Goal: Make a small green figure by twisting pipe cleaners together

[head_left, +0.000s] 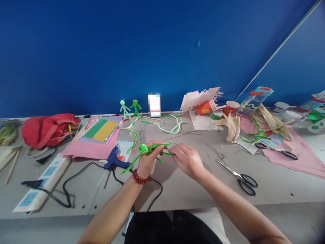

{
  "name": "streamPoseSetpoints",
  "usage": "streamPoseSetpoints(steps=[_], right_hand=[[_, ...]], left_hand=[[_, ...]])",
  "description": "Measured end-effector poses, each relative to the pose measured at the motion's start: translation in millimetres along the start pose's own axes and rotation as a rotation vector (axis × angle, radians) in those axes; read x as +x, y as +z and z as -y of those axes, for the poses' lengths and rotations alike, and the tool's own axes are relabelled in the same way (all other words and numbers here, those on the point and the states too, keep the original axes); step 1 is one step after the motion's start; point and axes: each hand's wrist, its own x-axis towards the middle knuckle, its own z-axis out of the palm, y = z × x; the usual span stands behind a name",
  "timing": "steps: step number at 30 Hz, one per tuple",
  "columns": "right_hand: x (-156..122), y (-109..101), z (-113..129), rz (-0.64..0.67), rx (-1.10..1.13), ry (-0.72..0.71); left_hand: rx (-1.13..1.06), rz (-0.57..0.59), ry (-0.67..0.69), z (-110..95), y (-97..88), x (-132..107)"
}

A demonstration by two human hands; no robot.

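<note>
My left hand [148,162] is closed around a bright green pipe-cleaner figure [150,149] held just above the table's middle. A red bead bracelet [140,178] circles that wrist. My right hand [187,159] pinches the figure's right end, its fingers curled on the green strands. Loose green ends hang down to the left, over a blue glue gun [114,161]. Two finished pipe-cleaner figures, one pale green [124,109] and one dark green [136,107], stand at the back by the blue wall.
Black-handled scissors [241,178] lie to the right, another pair [279,150] farther right on pink paper. A power strip [40,184] and black cords are on the left, near a red bag [47,128]. Coloured paper sheets [100,135], paper cups [207,107] and dried husks [232,127] crowd the back.
</note>
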Motion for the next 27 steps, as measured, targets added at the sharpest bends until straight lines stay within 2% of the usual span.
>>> streamPoseSetpoints(steps=[3, 7, 12, 17, 21, 23, 27], right_hand=[[7.2, -6.9, -2.4, 0.075, 0.05, -0.033], [22.1, -23.3, -4.0, 0.133, 0.159, 0.017], [38.9, -36.6, -8.4, 0.171, 0.304, 0.105], [43.8, -30.2, -19.9, 0.259, 0.576, 0.351], [43.0, -19.9, -25.0, 0.401, 0.916, 0.51], [42.7, -16.3, -26.1, 0.426, 1.033, 0.565], [43.7, -14.7, -26.5, 0.394, 1.092, 0.655]], left_hand=[[0.109, 0.005, 0.08, -4.0, 0.2, -0.7], [0.252, 0.085, 0.197, -9.3, -0.2, -0.5], [0.263, 0.197, 0.302, -9.1, -0.5, 0.7], [0.126, 0.271, 0.283, -14.1, -1.7, -0.7], [0.033, 0.347, 0.219, -16.2, -2.3, -3.0], [0.013, 0.338, 0.216, -15.4, -1.7, -4.1], [0.06, 0.277, 0.231, -13.4, 1.1, -6.9]])
